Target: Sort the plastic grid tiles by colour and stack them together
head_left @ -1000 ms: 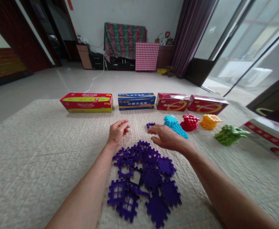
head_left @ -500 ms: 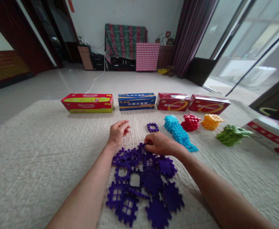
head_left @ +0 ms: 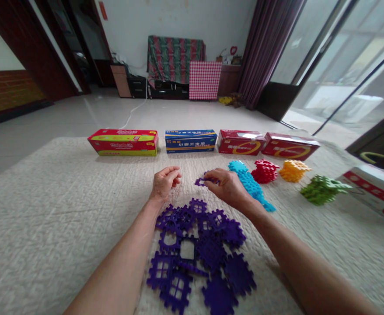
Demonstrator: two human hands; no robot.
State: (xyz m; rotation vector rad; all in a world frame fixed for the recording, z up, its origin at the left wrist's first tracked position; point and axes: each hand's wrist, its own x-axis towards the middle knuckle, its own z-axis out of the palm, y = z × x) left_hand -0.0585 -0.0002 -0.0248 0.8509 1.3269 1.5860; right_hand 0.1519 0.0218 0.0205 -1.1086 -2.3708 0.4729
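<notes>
My right hand point(head_left: 226, 186) is closed on a purple interlocking tile point(head_left: 200, 181) with a notched edge, beyond the pile. Part of another purple piece shows behind the fingertips; the hand hides how the two meet. To its left, my left hand point(head_left: 166, 183) hovers above the cloth, fingers curled in and thumb against them, with nothing visible in it. Between my forearms lies a loose pile of purple tiles point(head_left: 211, 249), some solid, some with window-like openings. Just right of my right hand are stacked light-blue tiles point(head_left: 251, 183).
Stacks of red tiles point(head_left: 265, 171), yellow tiles point(head_left: 293, 170) and green tiles point(head_left: 323, 189) stand to the right, near a white-and-red box point(head_left: 375, 190). Across the back are a red-and-yellow box point(head_left: 124, 143), a blue box point(head_left: 190, 142) and two dark-red boxes point(head_left: 241, 142).
My right hand has moved forward from the top of the purple pile to where the lone purple tile lay, with a tile in its fingers. My left hand has hardly moved.
</notes>
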